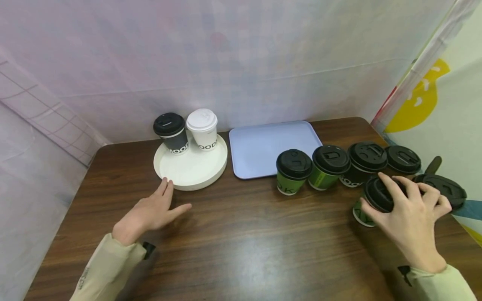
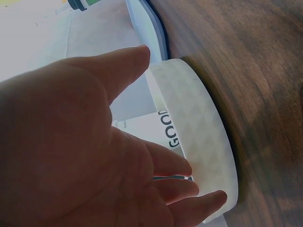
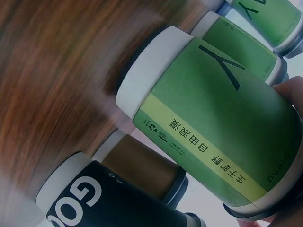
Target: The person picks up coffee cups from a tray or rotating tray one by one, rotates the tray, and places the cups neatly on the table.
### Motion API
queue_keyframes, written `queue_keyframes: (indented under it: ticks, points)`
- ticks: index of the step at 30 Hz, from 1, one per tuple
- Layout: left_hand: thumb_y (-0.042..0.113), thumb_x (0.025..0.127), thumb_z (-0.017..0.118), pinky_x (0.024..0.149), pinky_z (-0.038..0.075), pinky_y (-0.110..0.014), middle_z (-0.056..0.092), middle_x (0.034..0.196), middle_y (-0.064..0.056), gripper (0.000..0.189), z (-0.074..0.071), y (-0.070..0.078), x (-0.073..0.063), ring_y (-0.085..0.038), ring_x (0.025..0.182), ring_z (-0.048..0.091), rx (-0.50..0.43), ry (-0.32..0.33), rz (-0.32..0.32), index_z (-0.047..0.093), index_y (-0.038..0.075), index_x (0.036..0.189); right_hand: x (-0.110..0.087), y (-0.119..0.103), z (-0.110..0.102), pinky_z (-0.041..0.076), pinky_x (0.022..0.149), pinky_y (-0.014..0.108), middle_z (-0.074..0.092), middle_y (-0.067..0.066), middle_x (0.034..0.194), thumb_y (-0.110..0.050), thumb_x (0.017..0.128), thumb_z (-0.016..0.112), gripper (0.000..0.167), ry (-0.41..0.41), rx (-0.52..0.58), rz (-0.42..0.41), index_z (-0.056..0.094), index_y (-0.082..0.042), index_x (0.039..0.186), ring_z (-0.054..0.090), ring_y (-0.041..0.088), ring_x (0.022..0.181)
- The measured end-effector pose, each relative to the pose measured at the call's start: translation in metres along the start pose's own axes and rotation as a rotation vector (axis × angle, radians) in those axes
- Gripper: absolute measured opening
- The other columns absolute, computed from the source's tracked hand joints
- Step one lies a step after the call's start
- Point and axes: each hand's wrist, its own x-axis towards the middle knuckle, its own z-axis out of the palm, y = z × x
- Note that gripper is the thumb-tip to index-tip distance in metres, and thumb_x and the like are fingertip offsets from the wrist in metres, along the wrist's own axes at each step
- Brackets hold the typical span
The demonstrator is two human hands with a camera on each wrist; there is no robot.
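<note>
My right hand (image 1: 408,217) grips a green paper cup (image 3: 213,123) by its black lid (image 1: 378,194), thumb on one side and fingers over the other. The cup stands nearly upright at the right of the table. My left hand (image 1: 148,211) has its fingers straight and its thumb spread, fingertips right at the near rim of a round white tray (image 2: 201,137). On that tray, toward the back, stand a black cup (image 1: 175,136) with a black lid and a white cup (image 1: 204,129) with a white lid.
A pale blue rectangular tray (image 1: 263,146) lies at the back middle. In a row beside it stand two green cups (image 1: 288,184) (image 1: 321,177), a black cup (image 1: 352,175) and a brown cup (image 3: 142,168), all black-lidded. Another black lid (image 1: 446,190) shows behind my right hand.
</note>
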Motion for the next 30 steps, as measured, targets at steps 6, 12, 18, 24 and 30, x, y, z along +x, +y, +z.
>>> queue_keyframes:
  ticks: [6, 12, 18, 24, 30]
  points:
    - [0.067, 0.103, 0.043, 0.108, 0.045, -0.067, 0.002, 0.167, -0.04, 0.104, 0.0, 0.0, 0.0, -0.061, 0.144, 0.035, 0.001, -0.004, -0.002, 0.01, -0.014, 0.16, -0.001, 0.003, -0.001, 0.008, 0.093, 0.073, 0.057, 0.042, 0.119, -0.087, 0.088, 0.04, 0.102, -0.005, 0.004, 0.004, 0.065, 0.004, 0.128, 0.031, 0.063, 0.113]
    - [0.066, 0.103, 0.042, 0.111, 0.042, -0.068, 0.001, 0.167, -0.04, 0.103, 0.0, -0.001, 0.001, -0.06, 0.147, 0.031, -0.004, -0.009, -0.002, 0.01, -0.014, 0.16, -0.001, 0.007, 0.0, 0.009, 0.094, 0.073, 0.057, 0.042, 0.119, -0.088, 0.087, 0.041, 0.103, -0.001, 0.011, 0.001, 0.066, 0.003, 0.127, 0.032, 0.062, 0.115]
    - [0.067, 0.103, 0.042, 0.111, 0.041, -0.068, 0.001, 0.167, -0.04, 0.104, 0.0, -0.001, 0.001, -0.061, 0.147, 0.031, -0.004, -0.013, -0.004, 0.009, -0.014, 0.16, -0.002, 0.009, -0.001, 0.01, 0.094, 0.073, 0.057, 0.042, 0.118, -0.087, 0.088, 0.04, 0.102, -0.003, -0.005, -0.012, 0.066, 0.004, 0.127, 0.033, 0.062, 0.115]
    - [0.067, 0.103, 0.042, 0.111, 0.042, -0.068, 0.001, 0.167, -0.04, 0.105, -0.001, 0.0, 0.001, -0.061, 0.146, 0.031, -0.003, -0.017, -0.008, 0.009, -0.014, 0.16, -0.002, 0.011, -0.003, 0.009, 0.092, 0.074, 0.057, 0.04, 0.12, -0.083, 0.089, 0.044, 0.098, -0.008, -0.003, -0.021, 0.065, 0.005, 0.128, 0.033, 0.063, 0.113]
    - [0.068, 0.103, 0.041, 0.11, 0.042, -0.068, 0.0, 0.167, -0.039, 0.105, 0.0, -0.001, 0.001, -0.061, 0.146, 0.032, 0.0, -0.015, -0.012, 0.009, -0.013, 0.16, -0.001, 0.015, 0.001, 0.009, 0.094, 0.073, 0.058, 0.039, 0.118, -0.085, 0.088, 0.044, 0.099, 0.05, 0.018, -0.031, 0.067, 0.004, 0.125, 0.034, 0.059, 0.112]
